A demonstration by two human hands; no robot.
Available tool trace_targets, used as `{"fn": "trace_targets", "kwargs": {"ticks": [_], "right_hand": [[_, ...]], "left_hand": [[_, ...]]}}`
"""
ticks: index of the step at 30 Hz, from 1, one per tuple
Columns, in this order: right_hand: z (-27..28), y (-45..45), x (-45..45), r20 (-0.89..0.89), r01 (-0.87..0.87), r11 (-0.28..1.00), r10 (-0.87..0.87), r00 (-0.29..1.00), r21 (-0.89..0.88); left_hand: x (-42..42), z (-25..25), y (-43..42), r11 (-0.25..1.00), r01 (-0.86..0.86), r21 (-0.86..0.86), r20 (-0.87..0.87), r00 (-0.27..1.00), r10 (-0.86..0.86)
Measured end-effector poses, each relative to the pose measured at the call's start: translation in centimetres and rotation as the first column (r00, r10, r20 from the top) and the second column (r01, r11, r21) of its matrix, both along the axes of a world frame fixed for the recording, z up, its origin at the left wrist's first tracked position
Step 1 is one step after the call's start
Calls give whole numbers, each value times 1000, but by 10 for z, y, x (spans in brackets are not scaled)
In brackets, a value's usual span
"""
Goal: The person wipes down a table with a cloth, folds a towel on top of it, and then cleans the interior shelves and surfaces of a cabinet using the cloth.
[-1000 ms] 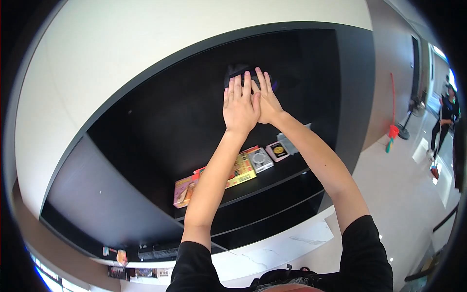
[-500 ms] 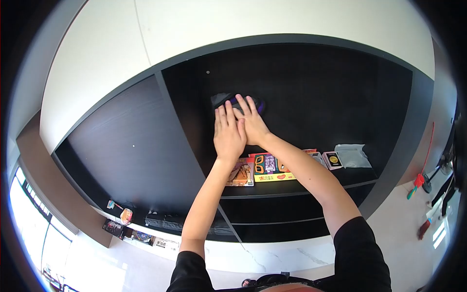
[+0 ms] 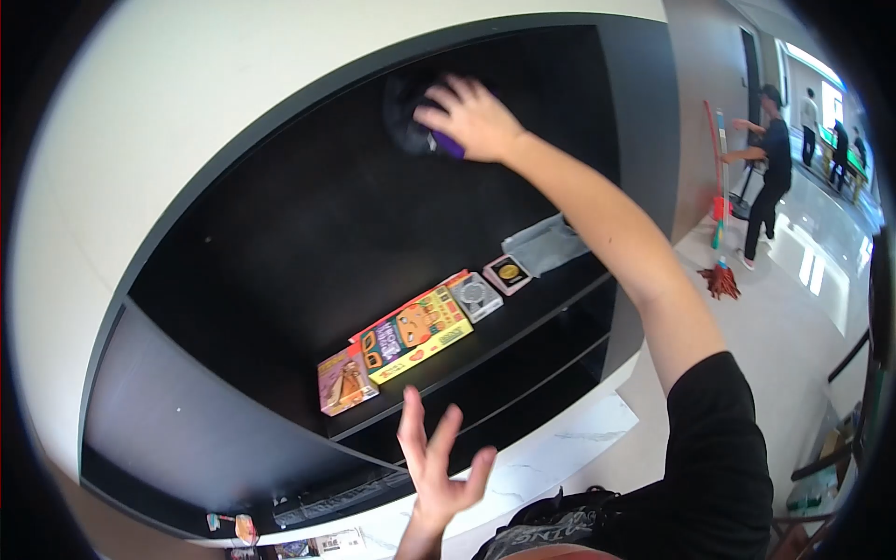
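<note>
My right hand [image 3: 473, 119] presses a dark cloth-like item with a purple part [image 3: 446, 144] against the black back panel [image 3: 308, 196] of the cabinet. Its fingers are bent over the item, which is partly hidden and blurred. Lower down, my left hand [image 3: 439, 464] is raised in front of the shelf edge, fingers apart and holding nothing. Nearest to it on the shelf are a purple box [image 3: 346, 382] and a yellow box [image 3: 417, 333].
A grey box [image 3: 476, 297], a small pink-edged box [image 3: 507, 273] and a grey plastic bag [image 3: 546, 245] line the shelf. At right, a person [image 3: 771, 173] stands by a mop [image 3: 720, 278]. A white marble ledge [image 3: 560, 446] runs below.
My left hand has come off my right hand and dropped low, fingers spread. My right hand stays on the dark item. The view has swung right, showing more of the person and mop.
</note>
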State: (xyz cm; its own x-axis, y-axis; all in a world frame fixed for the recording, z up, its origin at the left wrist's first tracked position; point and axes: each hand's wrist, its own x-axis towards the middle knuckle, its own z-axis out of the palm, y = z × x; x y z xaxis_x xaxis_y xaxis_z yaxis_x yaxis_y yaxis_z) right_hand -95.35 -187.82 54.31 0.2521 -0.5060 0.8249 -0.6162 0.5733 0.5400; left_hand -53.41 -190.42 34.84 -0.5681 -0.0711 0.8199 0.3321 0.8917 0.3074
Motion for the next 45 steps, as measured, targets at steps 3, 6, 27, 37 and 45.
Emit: {"fn": "trace_targets", "kwargs": {"ticks": [3, 6, 27, 37, 45], "right_hand": [[28, 61, -41, -105, 293, 956, -293, 950, -16], [24, 106, -47, -170, 526, 850, -517, 839, 12], [-102, 183, 45, 21, 348, 869, -379, 925, 352], [-67, 181, 31, -31, 435, 885, -436, 899, 167], [-46, 188, 26, 25, 324, 866, -360, 932, 381]], "left_hand": [[4, -28, 15, 997, 47, 53, 29, 998, -49], [1, -41, 19, 983, 29, 181, 176, 982, -62], [15, -96, 17, 973, 4, 230, 368, 925, -91], [0, -115, 19, 979, 46, 198, 385, 915, -121], [-11, -118, 20, 980, 19, 199, 431, 896, -105]]}}
